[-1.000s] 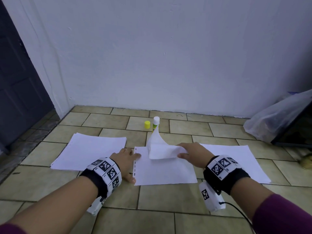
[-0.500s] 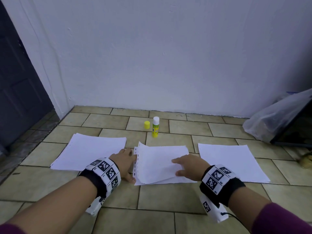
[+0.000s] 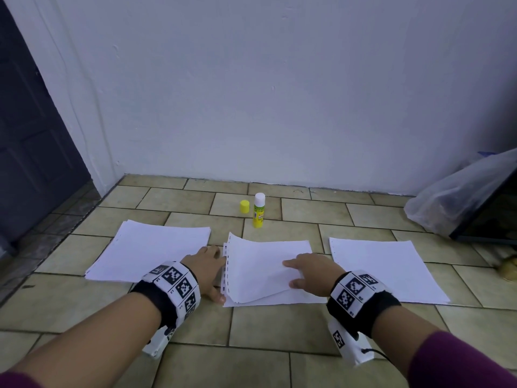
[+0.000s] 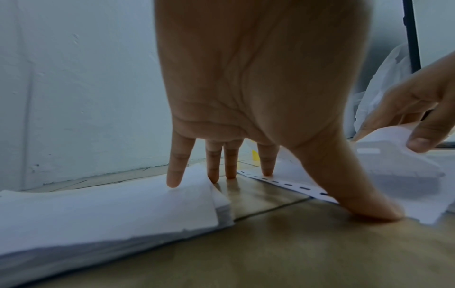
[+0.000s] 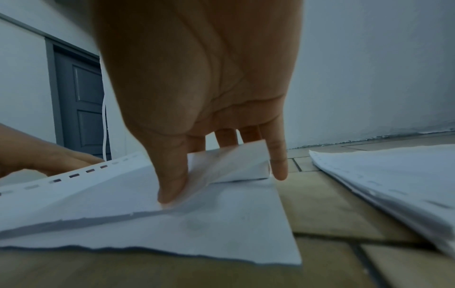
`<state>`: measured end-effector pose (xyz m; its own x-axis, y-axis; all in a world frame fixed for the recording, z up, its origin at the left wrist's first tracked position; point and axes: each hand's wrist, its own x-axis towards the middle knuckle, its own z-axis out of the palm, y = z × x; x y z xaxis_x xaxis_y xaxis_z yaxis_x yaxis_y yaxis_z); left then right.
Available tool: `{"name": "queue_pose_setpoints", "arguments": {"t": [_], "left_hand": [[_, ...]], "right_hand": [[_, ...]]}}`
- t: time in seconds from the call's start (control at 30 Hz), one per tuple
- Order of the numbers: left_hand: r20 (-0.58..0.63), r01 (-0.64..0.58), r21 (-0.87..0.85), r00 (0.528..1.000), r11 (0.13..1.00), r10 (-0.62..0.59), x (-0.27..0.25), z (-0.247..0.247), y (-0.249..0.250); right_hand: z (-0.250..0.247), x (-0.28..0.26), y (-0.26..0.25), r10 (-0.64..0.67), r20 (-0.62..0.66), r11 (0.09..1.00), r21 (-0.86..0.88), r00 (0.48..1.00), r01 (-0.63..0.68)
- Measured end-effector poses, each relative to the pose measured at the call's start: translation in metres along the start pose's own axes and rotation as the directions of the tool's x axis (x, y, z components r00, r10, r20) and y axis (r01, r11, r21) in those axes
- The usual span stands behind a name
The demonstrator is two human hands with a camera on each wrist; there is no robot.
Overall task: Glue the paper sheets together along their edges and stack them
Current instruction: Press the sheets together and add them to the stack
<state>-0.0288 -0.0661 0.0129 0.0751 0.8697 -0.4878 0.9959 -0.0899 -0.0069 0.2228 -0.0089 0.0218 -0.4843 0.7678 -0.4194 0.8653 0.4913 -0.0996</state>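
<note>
Right hand (image 3: 310, 271) pinches the top sheet (image 3: 263, 267), askew over the middle sheet (image 3: 291, 299) on the floor; left hand (image 3: 205, 266) lies flat, pinning the perforated edge. Risk: it bonds crooked or creases.

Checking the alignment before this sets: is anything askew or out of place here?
Yes. The top white paper sheet of the middle pair sits rotated on the white sheet beneath, whose near right corner sticks out. The right hand holds the top sheet. The yellow glue stick stands uncapped beside its yellow cap.
</note>
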Motion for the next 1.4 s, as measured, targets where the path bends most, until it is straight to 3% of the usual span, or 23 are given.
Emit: {"name": "queue_pose_setpoints", "arguments": {"t": [0.4,0.63,0.93,1.13,1.4], "left_hand": [[-0.035,0.018,0.139,0.999,0.99,-0.014,0.002,-0.003,0.001],[-0.111,-0.013,0.067,0.994,0.998,0.021,0.0,-0.005,-0.001],[-0.193,0.022,-0.029,0.981,0.999,-0.027,-0.001,-0.003,0.001],[-0.127,0.034,0.009,0.991,0.999,-0.033,0.0,-0.002,0.003],[-0.116,0.006,-0.017,0.993,1.0,-0.008,-0.005,-0.003,0.0]], "right_hand": [[-0.003,-0.002,-0.001,0.023,0.009,0.999,-0.025,1.0,-0.023],[-0.005,-0.004,-0.005,0.021,0.003,0.998,-0.056,1.0,-0.02],[-0.012,-0.004,-0.011,0.039,0.044,0.994,-0.1,0.998,-0.034],[-0.012,-0.003,-0.033,0.046,-0.007,0.987,-0.156,0.999,-0.046],[0.009,0.02,-0.082,-0.019,0.038,1.0,-0.014,0.999,0.02]]}}
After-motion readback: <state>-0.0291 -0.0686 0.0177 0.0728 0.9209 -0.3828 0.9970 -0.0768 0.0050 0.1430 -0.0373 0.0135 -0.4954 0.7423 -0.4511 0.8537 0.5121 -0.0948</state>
